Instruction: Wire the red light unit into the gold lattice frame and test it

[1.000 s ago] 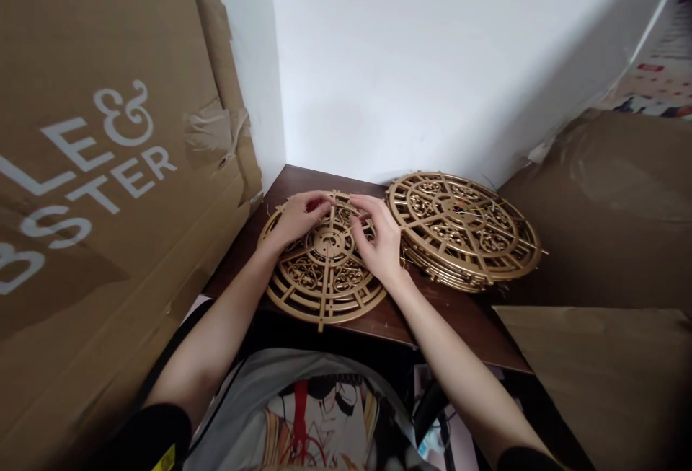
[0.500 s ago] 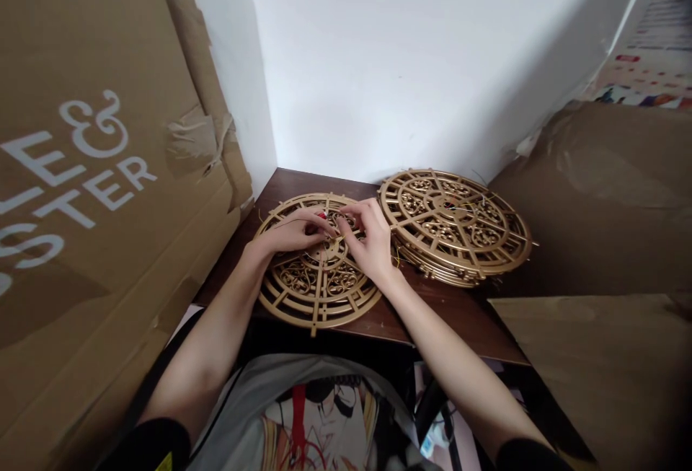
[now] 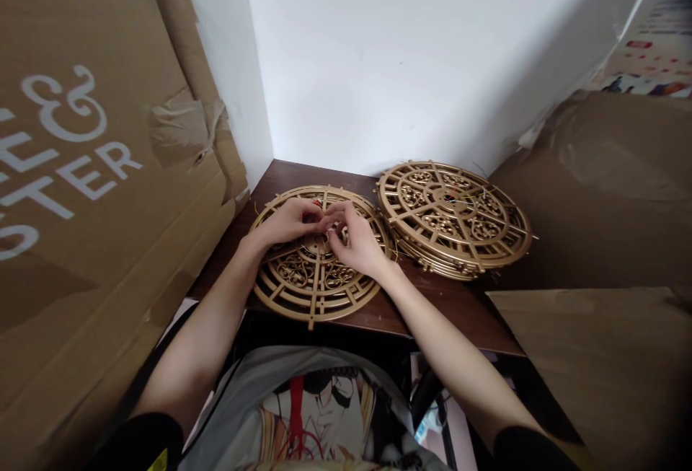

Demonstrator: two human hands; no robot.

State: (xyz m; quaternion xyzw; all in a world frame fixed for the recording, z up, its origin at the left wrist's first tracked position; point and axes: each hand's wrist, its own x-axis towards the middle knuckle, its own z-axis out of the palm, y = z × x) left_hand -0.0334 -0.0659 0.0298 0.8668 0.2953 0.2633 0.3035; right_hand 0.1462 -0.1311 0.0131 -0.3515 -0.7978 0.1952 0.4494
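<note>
A round gold openwork frame (image 3: pixel 315 300) with scroll patterns and spokes lies flat on the dark brown table (image 3: pixel 378 316). Over its hub, my left hand (image 3: pixel 292 221) reaches in from the left with thumb and fingers pinched together. My right hand (image 3: pixel 354 241) meets it fingertip to fingertip from the right, also in a pinch. Whatever sits between the fingertips is too small to make out; thin wires run about the frame. A bit of red shows just behind the left fingers.
A stack of similar gold frames (image 3: pixel 454 218), with loose thin wires on top, stands at the right against the white wall (image 3: pixel 378 60). A large printed cardboard box (image 3: pixel 108 240) rises at the left. More cardboard (image 3: pixel 595 190) borders the right side.
My hands have come closer together, fingertips now meeting over the hub. The red piece by my left hand shows less. The whole view has shifted slightly.
</note>
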